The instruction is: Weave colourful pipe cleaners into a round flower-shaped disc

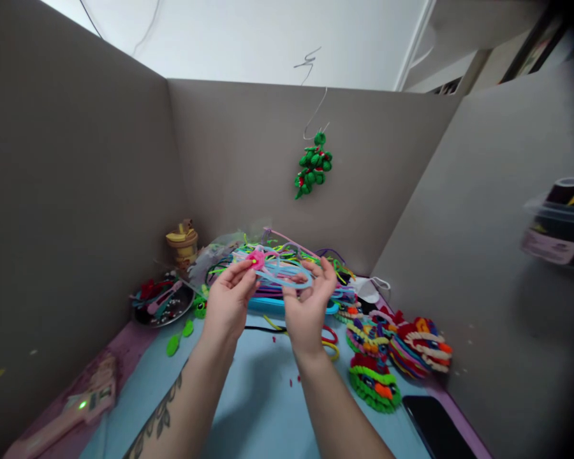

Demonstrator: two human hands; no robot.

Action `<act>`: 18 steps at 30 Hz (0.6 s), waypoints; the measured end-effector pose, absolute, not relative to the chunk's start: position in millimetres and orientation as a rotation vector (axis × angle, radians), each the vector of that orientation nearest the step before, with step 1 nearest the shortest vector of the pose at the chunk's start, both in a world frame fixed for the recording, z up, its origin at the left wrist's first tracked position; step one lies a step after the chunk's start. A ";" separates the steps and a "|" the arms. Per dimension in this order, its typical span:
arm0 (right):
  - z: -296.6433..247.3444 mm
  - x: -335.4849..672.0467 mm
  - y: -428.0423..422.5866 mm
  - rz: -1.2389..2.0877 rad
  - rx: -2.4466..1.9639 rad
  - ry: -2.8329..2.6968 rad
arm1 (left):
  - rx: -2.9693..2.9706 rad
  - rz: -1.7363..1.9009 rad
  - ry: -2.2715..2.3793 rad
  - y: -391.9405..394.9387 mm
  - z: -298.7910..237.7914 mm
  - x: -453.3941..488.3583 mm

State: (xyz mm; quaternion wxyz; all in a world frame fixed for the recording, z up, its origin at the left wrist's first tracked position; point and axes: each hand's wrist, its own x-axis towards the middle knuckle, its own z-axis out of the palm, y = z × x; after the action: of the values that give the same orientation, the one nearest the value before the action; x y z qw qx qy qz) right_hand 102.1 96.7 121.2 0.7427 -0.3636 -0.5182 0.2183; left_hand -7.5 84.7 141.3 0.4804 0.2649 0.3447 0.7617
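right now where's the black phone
In the head view, the black phone lies flat at the near right corner of the table, just right of and below the green pipe-cleaner face.

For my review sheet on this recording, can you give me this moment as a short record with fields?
setting: blue mat between grey panels
left hand: pinches a pink flower piece
right hand: holds light blue pipe cleaner loops
behind hands: pile of coloured pipe cleaners
right side: fuzzy figures, black phone
left side: metal dish, pink tool with a green light on
hanging: green ornament on a wire hook
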 end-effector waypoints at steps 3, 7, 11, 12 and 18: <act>113.8 104.2 96.2 0.102 -0.725 -1.276 | 0.596 1.956 0.849 89.1 139.2 -9.9; 111.3 94.5 90.4 0.034 -0.612 -1.756 | 0.624 1.952 0.824 90.6 136.2 -8.3; 106.3 81.8 90.3 0.045 -0.708 -1.741 | 0.617 1.926 0.834 87.8 134.6 -1.7; 104.2 80.6 91.4 0.039 -0.718 -1.725 | 0.599 1.921 0.846 87.0 134.6 -0.2; 96.9 83.5 98.1 0.082 -0.766 -1.761 | 0.507 1.865 0.813 87.2 134.3 1.4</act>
State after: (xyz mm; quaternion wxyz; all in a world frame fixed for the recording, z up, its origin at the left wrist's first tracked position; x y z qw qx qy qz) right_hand 83.5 98.1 96.9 0.5726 -0.3266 -0.7511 0.0349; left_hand 1.4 87.2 134.3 0.4990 0.2094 0.3359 0.7709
